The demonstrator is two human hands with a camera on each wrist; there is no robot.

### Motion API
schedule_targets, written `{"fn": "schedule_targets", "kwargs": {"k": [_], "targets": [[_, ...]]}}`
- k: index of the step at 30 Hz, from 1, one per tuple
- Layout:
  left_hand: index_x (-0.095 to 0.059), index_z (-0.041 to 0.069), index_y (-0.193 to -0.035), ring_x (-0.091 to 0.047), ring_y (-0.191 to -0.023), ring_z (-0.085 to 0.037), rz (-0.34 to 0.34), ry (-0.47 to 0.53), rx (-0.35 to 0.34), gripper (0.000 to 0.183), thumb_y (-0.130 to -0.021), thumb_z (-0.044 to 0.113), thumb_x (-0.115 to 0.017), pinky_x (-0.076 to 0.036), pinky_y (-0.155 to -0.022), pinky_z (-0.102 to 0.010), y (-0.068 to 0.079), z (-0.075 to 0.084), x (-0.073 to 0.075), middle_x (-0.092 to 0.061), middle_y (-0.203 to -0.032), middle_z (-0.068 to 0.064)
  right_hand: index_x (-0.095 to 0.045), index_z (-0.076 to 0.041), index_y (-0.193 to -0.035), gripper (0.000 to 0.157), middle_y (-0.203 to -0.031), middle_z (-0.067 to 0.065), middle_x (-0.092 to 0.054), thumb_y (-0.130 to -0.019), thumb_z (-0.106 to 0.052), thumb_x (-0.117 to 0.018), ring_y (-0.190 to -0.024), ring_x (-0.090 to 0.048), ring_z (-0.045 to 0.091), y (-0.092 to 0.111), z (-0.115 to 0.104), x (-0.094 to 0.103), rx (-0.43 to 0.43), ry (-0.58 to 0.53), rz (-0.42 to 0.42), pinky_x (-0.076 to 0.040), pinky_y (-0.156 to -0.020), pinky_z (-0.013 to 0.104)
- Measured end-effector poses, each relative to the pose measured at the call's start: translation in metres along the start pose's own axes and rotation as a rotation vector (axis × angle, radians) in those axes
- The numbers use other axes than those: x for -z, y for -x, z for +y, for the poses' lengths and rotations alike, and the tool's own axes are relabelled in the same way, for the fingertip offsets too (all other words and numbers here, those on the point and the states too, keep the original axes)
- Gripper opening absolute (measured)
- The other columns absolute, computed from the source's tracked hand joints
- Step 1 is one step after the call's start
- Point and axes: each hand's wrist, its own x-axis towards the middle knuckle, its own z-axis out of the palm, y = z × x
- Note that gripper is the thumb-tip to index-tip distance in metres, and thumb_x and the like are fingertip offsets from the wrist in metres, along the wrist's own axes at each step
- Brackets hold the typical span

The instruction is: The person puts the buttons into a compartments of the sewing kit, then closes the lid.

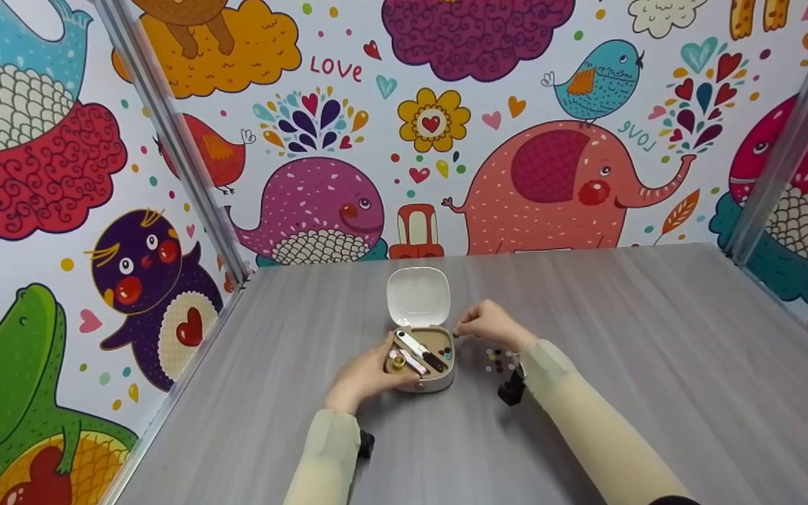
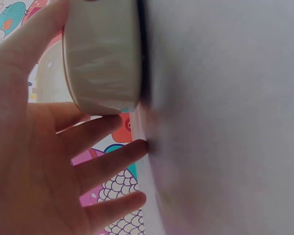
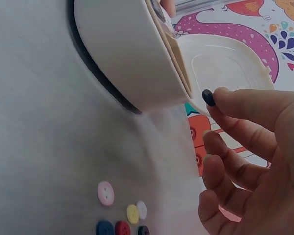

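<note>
A white sewing box [image 1: 435,384] stands on the table with its lid [image 1: 418,296] raised at the back. My left hand [image 1: 364,375] holds the box's left side, thumb along the front and fingers along the side; some of those fingers [image 2: 112,159] are spread loosely beside it. Just off the box's right rim, my right hand [image 1: 494,324] pinches a small dark button [image 3: 208,97] between thumb and index finger. Inside the box lie a white-and-black tool [image 1: 419,348], a small gold ring-shaped piece [image 1: 398,362] and several buttons [image 1: 446,352] in the right compartment.
Several loose buttons lie on the grey table [image 1: 586,337] right of the box, under my right wrist, among them a pink button [image 3: 106,193], a yellow button [image 3: 133,214] and a red button [image 3: 122,228]. Printed wall panels [image 1: 348,175] border the table's back and sides.
</note>
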Motion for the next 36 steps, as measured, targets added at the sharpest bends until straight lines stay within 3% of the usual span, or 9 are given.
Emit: {"fn": "schedule_targets", "kwargs": {"k": [18,31,36], "targets": [[-0.026,0.003,-0.152,-0.049,-0.126,-0.038,0.008,-0.009,0.002,0.109,-0.074,0.064,-0.072,-0.041,-0.1,-0.051,-0.001,-0.001,0.0,-0.044,-0.145,-0.021,-0.074,-0.002,-0.075,0.012,-0.065,-0.005,-0.062,-0.08,-0.013,-0.073,-0.056,-0.046,0.009,-0.002,-0.003,-0.012,0.019,0.063,0.02,-0.037,-0.051,0.023],[-0.026,0.001,-0.152,-0.047,-0.127,-0.039,0.0,0.014,-0.004,0.107,-0.076,0.059,-0.074,-0.04,-0.101,-0.052,0.0,0.001,0.001,-0.042,-0.146,-0.022,-0.073,-0.005,-0.072,0.009,-0.065,-0.004,-0.06,-0.079,-0.011,-0.073,-0.057,-0.045,0.009,-0.004,-0.006,-0.021,-0.051,-0.002,0.012,-0.036,-0.051,0.023],[-0.026,0.001,-0.152,-0.048,-0.126,-0.039,-0.003,-0.001,-0.005,0.108,-0.076,0.06,-0.073,-0.041,-0.1,-0.051,0.0,0.001,0.0,-0.042,-0.145,-0.022,-0.071,-0.004,-0.071,0.01,-0.063,0.005,-0.061,-0.08,-0.009,-0.072,-0.052,-0.046,0.009,-0.004,-0.006,-0.025,-0.033,-0.035,-0.01,-0.036,-0.047,0.021]]}}
